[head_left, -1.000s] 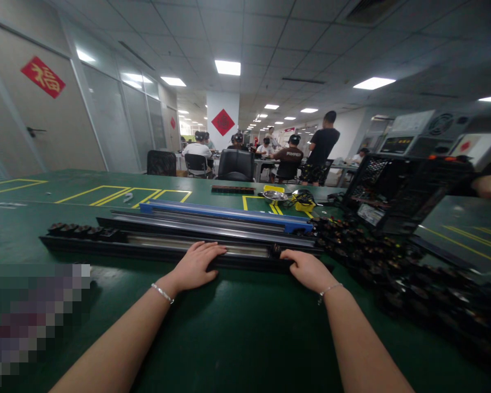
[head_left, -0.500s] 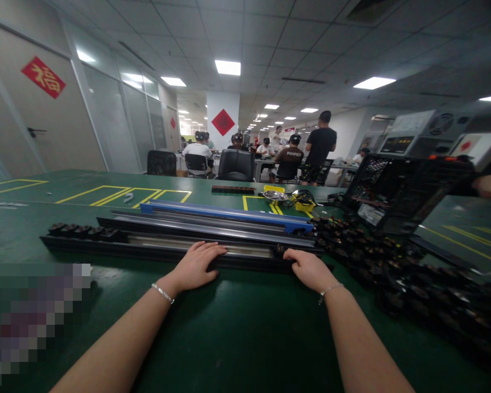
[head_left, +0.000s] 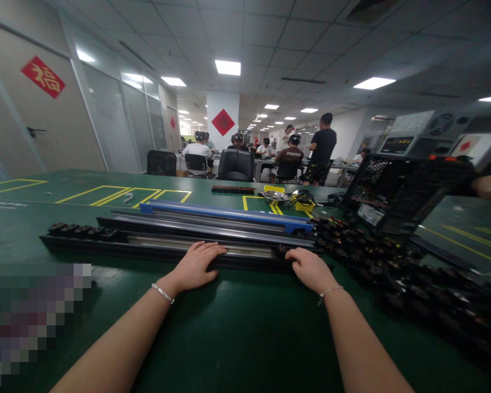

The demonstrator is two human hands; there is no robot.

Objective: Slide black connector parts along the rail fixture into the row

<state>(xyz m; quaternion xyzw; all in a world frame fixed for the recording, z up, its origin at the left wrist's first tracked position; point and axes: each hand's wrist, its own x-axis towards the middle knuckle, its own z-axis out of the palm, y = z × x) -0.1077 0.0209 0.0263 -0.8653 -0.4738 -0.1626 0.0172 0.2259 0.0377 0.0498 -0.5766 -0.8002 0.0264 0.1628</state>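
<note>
A long black rail (head_left: pixel 151 243) with a silvery channel lies across the green table in front of me. Several small black parts (head_left: pixel 82 230) sit in its left end. My left hand (head_left: pixel 196 266) rests flat on the rail's near edge, fingers stretched out and holding nothing. My right hand (head_left: pixel 309 268) is at the rail's right end, fingers curled over a small black part (head_left: pixel 281 252) seated in the channel. Behind this rail lie a second black rail (head_left: pixel 213 227) and a blue one (head_left: pixel 229 213).
A heap of loose black parts (head_left: pixel 393 267) spreads over the table to my right, beside a black mesh crate (head_left: pixel 401 191). Farther back are a metal bowl (head_left: pixel 274 195) and yellow items (head_left: pixel 303 206). Several people sit and stand at distant tables. A pixelated patch covers the lower left.
My right hand has crept slightly to the right and forward along the rail's end. My left hand has stayed put.
</note>
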